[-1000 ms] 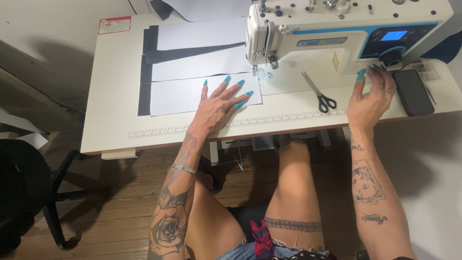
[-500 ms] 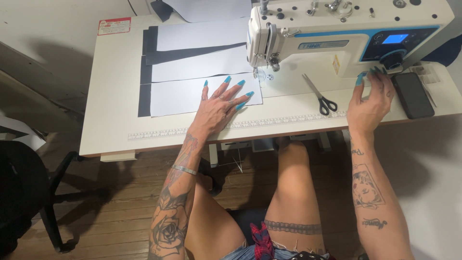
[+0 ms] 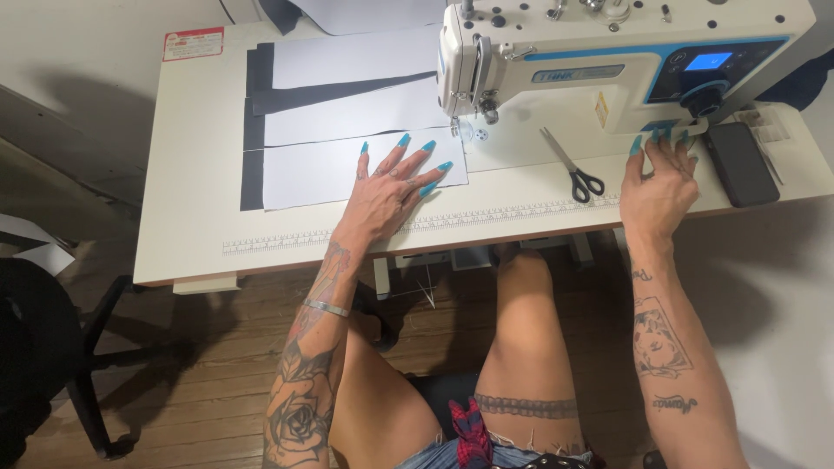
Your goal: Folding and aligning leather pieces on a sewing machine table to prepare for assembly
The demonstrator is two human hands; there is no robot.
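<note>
1. the left hand (image 3: 388, 189) lay flat, palm down and fingers spread apart, gripping nothing, pressing on the near right corner of the nearest white fabric panel (image 3: 347, 169)
2. that panel sat on the white counter (image 3: 191, 208), its right end close to the needle area of the sewing machine (image 3: 608, 61); a dark strip showed along its left edge
3. two more white panels (image 3: 356, 87) lay beyond it, parted by a dark wedge of cloth
4. the right hand (image 3: 658, 187) rested at the counter's near edge, its fingers (image 3: 660, 143) curled together up against the lower right base of the machine, under the round knob; whether they pressed a control could not be told
5. a dark flat phone-like slab (image 3: 740, 163) lay just right of that hand
6. black-handled scissors (image 3: 573, 167) lay between the two hands, blades pointing toward the machine
7. a printed ruler strip (image 3: 365, 230) ran along the counter's front
8. a black chair (image 3: 52, 347) stood on the wooden floor at far left
</note>
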